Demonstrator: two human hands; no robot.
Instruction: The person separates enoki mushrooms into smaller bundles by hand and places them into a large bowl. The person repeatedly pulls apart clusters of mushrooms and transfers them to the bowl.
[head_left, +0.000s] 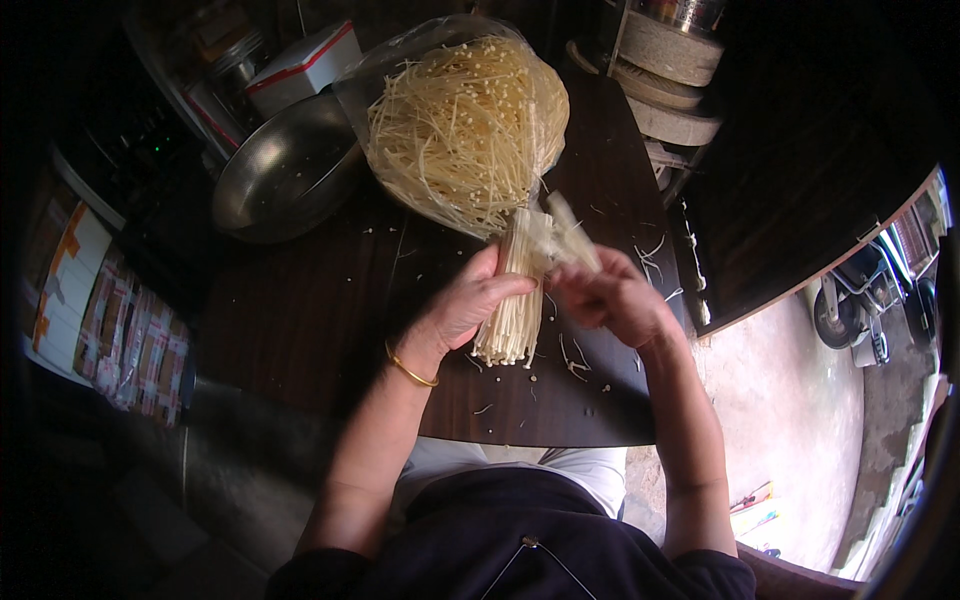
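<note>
My left hand (487, 289) grips a bundle of enoki mushrooms (517, 315), its small caps pointing towards me and its stem end pointing away. Beside it, my right hand (619, 296) is blurred and pinches a pale strip (574, 236) near the stem end. Whether that strip is wrapper film or a clump of stems, I cannot tell. Just beyond both hands, a large clear plastic bag (544, 150) bulges with loose enoki mushrooms (465, 127).
The dark wooden table (300, 315) carries scattered stem bits (574, 360). A metal bowl (281, 172) stands left of the bag, with a white and red box (307, 64) behind it. Round stone-like slabs (667, 52) are stacked at the back right. Taped cardboard (139, 337) lies at far left.
</note>
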